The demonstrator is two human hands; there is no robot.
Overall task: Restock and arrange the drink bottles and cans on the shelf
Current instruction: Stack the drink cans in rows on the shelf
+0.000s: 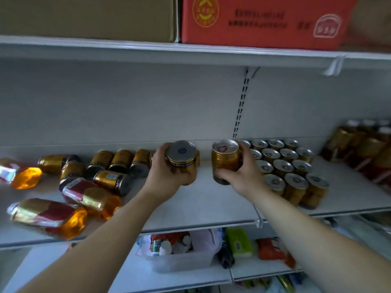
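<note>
White metal shelving fills our view, tier above tier. Nearest to us, on the lower shelf (131,269) under our forearms, stands a clear plastic bin (179,261) stuffed with packets and small bottles, with a bright green packet (240,242) just beside it on the right.

Above that is the middle white shelf (201,206), where both our arms reach in. Our left hand (167,174) is wrapped around a gold drink can with a black band (183,159), tilted so its flat silver end faces us. Our right hand (243,176) grips a second gold can with a pull-tab top (225,159), thumb in front and fingers behind it. We cannot tell whether its base touches the shelf. The two hands are apart, with bare shelf between them.

Just right of our right hand, a block of upright gold cans (283,166) stands in tidy rows. Left of our left hand, loose gold cans (110,166) lie on their sides in a jumble. Nearer the shelf's front edge lie amber drink bottles with red and gold labels (48,216). At the far right, a blurred cluster of upright amber bottles (364,149) stands against the grey back panel (148,102).

On the top shelf (127,45) a brown cardboard box (88,17) and a red cardboard box (264,20) sit side by side.
</note>
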